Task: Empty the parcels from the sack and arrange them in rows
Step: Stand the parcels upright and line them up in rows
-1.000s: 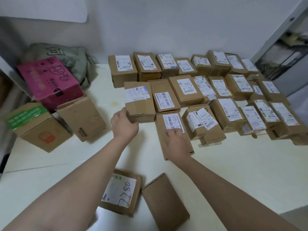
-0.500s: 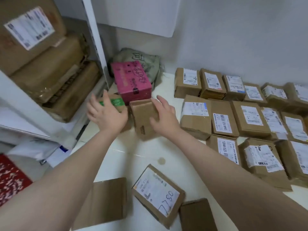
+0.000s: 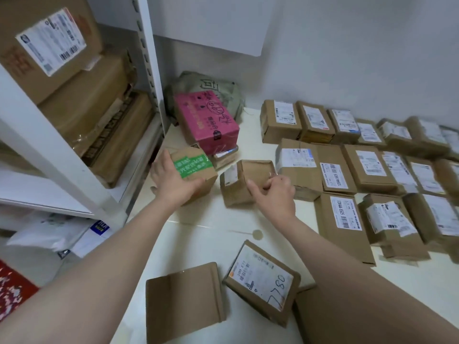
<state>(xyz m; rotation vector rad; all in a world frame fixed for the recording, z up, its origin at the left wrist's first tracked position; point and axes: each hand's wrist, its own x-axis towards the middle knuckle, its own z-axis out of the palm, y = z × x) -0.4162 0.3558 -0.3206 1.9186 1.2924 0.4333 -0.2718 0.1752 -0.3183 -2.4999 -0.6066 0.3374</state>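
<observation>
Fingers (image 3: 162, 158) of the left hand (image 3: 175, 182) wrap around a brown parcel with a green label (image 3: 192, 166), thumb on its near side, at the left edge of the white bench (image 3: 198, 234). Just to the right, the right hand (image 3: 275, 197) grips a smaller brown parcel (image 3: 244, 181). Its fingers (image 3: 269, 184) curl over the parcel's near right corner, and the forefinger stretches along the near face. Whether either parcel is clear of the bench cannot be told.

Beyond them a pink box (image 3: 206, 117) sits atop another parcel, in front of the grey-green sack (image 3: 213, 86) slumped in the far left corner against the wall. To the right, labelled brown parcels (image 3: 367, 165) lie in 3 rows that run out of the frame.

Nearer the camera, a parcel marked 7780 (image 3: 263, 276) lies label up, with a flat brown parcel (image 3: 183, 299) just to its left. White metal shelving (image 3: 149, 70) on the left holds large cartons (image 3: 49, 45) above and white mail bags (image 3: 57, 234) below.
</observation>
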